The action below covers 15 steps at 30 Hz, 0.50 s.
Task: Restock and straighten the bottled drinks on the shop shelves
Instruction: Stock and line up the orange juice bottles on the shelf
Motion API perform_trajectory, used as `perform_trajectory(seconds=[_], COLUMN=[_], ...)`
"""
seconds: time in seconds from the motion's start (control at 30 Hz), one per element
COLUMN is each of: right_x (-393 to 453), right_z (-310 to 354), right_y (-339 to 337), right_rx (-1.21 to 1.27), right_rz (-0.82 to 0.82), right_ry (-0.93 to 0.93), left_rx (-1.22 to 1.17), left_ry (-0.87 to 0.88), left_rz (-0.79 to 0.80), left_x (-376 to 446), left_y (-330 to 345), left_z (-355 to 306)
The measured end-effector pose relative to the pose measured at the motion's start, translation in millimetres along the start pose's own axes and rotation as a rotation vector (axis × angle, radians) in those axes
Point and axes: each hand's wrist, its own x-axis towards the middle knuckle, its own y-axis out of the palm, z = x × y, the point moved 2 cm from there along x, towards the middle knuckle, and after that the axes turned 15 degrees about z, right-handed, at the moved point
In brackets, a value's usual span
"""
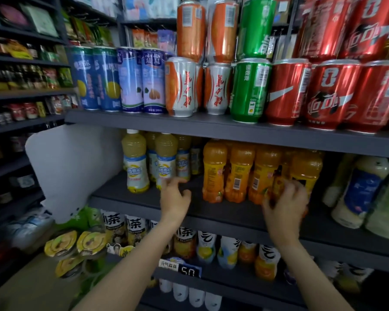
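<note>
Bottled drinks fill the middle shelf (144,199): the right hand (284,206) curls round the lower part of an orange juice bottle (279,187) at the right of the orange row (240,173). The left hand (174,198), fingers loosely curled, holds nothing, just before the pale yellow bottles (136,162). Cans (249,89) stand on the shelf above.

The lower part of one orange bottle (279,189) is hidden behind the right hand (284,206) (grip unclear); red cans (373,95) are cut off at the right edge.
</note>
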Motion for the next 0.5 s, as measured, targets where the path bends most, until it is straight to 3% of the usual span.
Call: perform_trajectory(seconds=[0.13,0.27,0.4,0.5], right_x=[-2,-3,2,13], right_z=[66,129,173,194], right_y=[30,72,124,155], right_rx=[0.025,0.049,0.242,0.357], right_rz=[0.21,0.413,0.628,0.646], right_ry=[-0.222,-0.357,-0.193,-0.007], left_rx=[-0.102,-0.119,-0.137,-0.134], left_ry=[-0.099,-0.122,-0.079,-0.003], left_rz=[-0.17,-0.174,-0.098,-0.02], left_x=[7,20,42,59], left_y=[-45,-89,-118,-125], left_z=[27,50,75,87])
